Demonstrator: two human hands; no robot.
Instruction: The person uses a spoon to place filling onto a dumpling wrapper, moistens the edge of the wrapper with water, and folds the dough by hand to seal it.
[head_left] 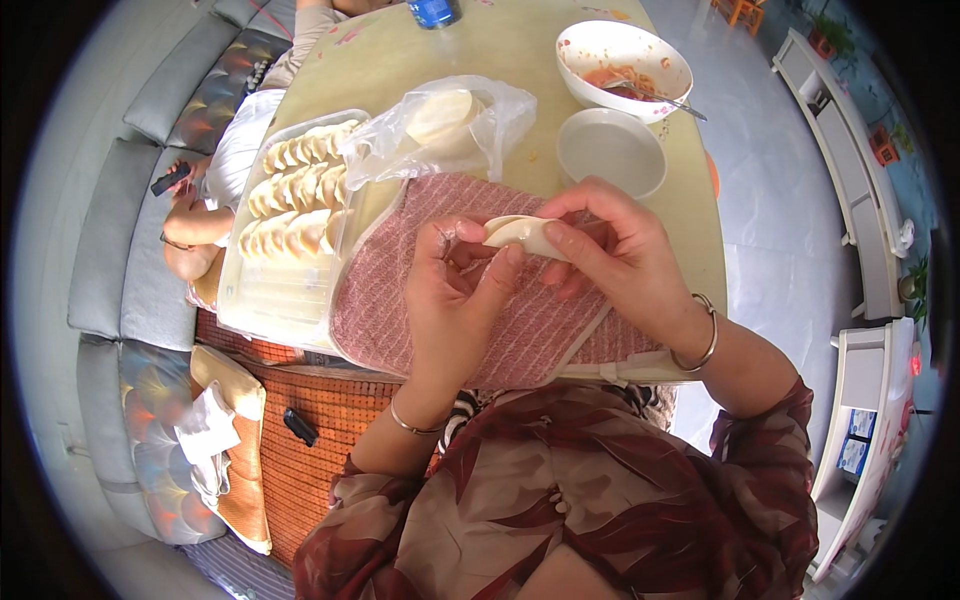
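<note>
Left hand [452, 288], right hand [622, 252]: both curled nearly closed, each pinching one end of pale half-moon dough dumpling [530, 234] above pink striped cloth towel [382, 295]. Left of towel: clear rectangular plastic tray [275, 291], three rows of folded dumplings [298, 192]. Beyond: translucent plastic bag [513, 112], round pale wrappers [440, 116] inside.

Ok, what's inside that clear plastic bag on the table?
Pale, round, flat wrappers lie stacked in the clear plastic bag. The top one shows best; crumpled plastic covers the lower edges, so the number in the stack can't be told.
</note>
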